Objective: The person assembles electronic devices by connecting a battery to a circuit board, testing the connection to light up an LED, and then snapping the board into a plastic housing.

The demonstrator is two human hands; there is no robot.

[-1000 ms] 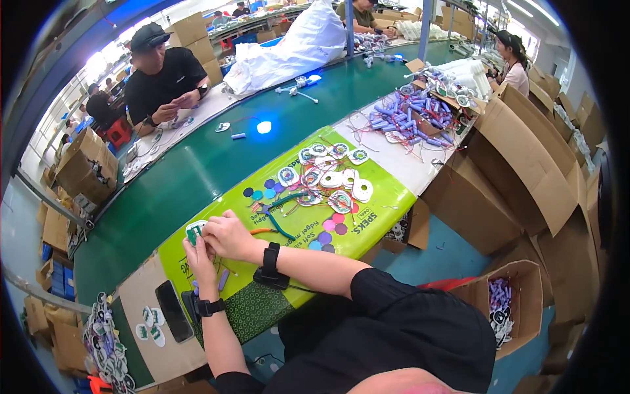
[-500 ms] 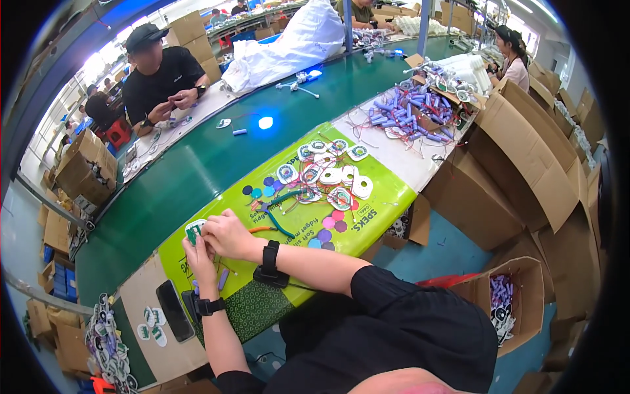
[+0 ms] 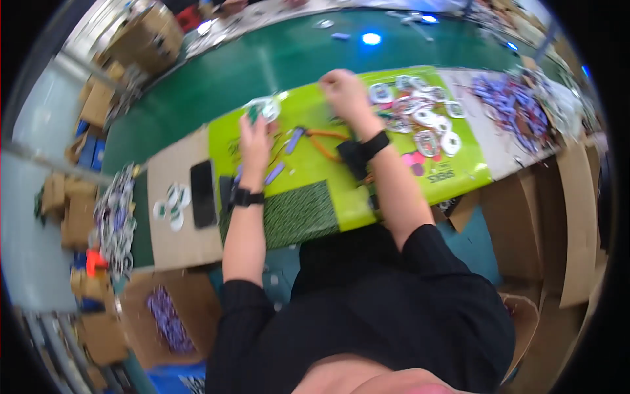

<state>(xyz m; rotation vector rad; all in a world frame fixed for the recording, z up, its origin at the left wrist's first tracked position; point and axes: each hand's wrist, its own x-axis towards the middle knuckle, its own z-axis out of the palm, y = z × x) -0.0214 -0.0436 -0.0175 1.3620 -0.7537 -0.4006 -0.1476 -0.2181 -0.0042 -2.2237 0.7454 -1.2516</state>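
Left hand (image 3: 256, 139) grips white-green disc (image 3: 267, 106) at fingertips; right hand (image 3: 346, 95) (curled, contents unclear) apart.

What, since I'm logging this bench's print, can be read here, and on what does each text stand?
I don't copy printed wording; places only:
Lime-green mat, right end: dark lettering, slightly blurred.
Same mat, left side: dark lettering, too blurred to read.
Blue item, lower left: white marks, too blurred to read.

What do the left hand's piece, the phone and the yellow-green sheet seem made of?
Piece: probably smooth plastic, white and rounded, though blurred.
Phone: likely smooth glass, flat dark face.
Sheet: perhaps glossy plastic film, smooth with a faint sheen.
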